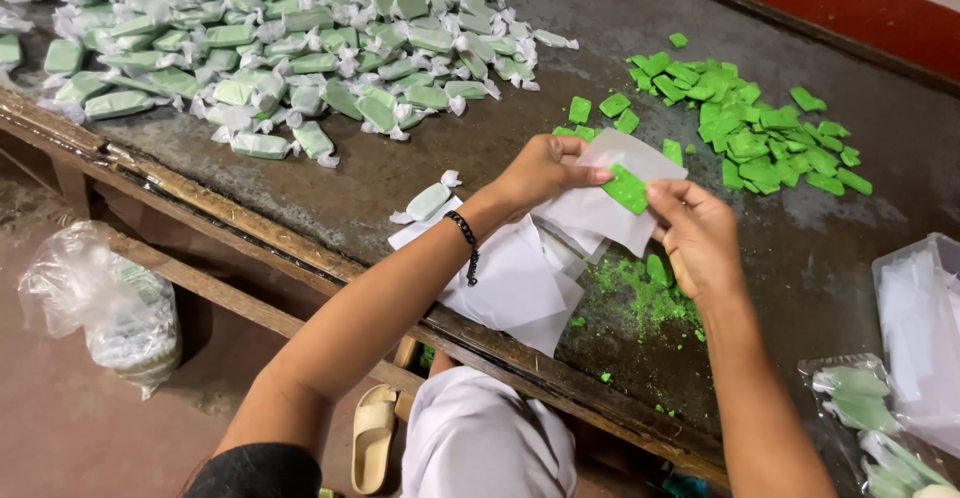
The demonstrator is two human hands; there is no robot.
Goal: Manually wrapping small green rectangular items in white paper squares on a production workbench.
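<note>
1. Head view: a green candy piece (pixel 626 188) is held on a white wrapper sheet (pixel 610 208) above the dark worktable (pixel 420 173).
2. Left hand (pixel 545 170) fingers are pinched on the sheet's edge.
3. Right hand (pixel 697 238) fingers are closed on the candy and sheet.
4. Wrapped candies (pixel 280 48) are heaped far left; unwrapped pieces (pixel 750 123) are scattered to the right.

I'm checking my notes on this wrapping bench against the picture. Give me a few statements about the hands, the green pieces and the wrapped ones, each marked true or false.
1. Both hands hold one translucent wrapper sheet with a green piece lying on it. True.
2. The left hand has a dark bracelet at its wrist. True.
3. The pile of wrapped pieces lies by the right hand. False: it lies on the far left; the unwrapped green pieces lie nearer that hand.
4. The spare wrapper sheets are on the floor. False: they lie on the table's near edge.
5. A single wrapped piece lies near the left forearm. True.
</note>
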